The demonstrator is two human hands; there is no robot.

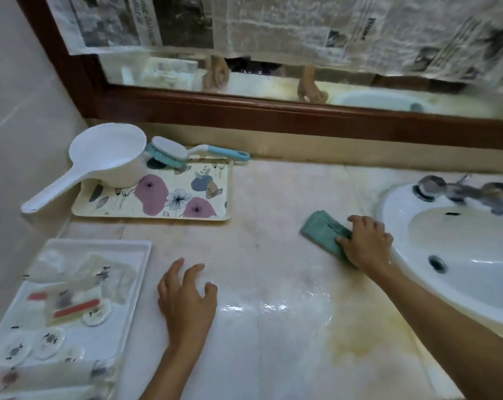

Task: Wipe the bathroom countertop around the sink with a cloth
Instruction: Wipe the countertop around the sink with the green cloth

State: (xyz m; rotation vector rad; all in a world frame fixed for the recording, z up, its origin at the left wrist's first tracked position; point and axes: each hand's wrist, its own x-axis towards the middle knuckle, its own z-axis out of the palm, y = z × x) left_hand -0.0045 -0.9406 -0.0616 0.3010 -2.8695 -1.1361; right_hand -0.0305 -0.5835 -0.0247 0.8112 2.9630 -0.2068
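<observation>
You've a teal cloth (321, 230), white sink (394, 203), cream counter (273, 197) stained yellow, cream tray (181, 176) with purple and blue flowers, white-and-teal brush (169, 150).

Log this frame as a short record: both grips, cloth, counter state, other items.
right grip: holds the cloth, pressing it on the counter just left of the sink
left grip: empty, fingers spread, resting on the counter
cloth: green, folded
counter: wet sheen near the front, yellowish stain beside it
other: scoop and brush on a floral tray by the wall; white tray with wrapped items at left; tap on the sink
</observation>
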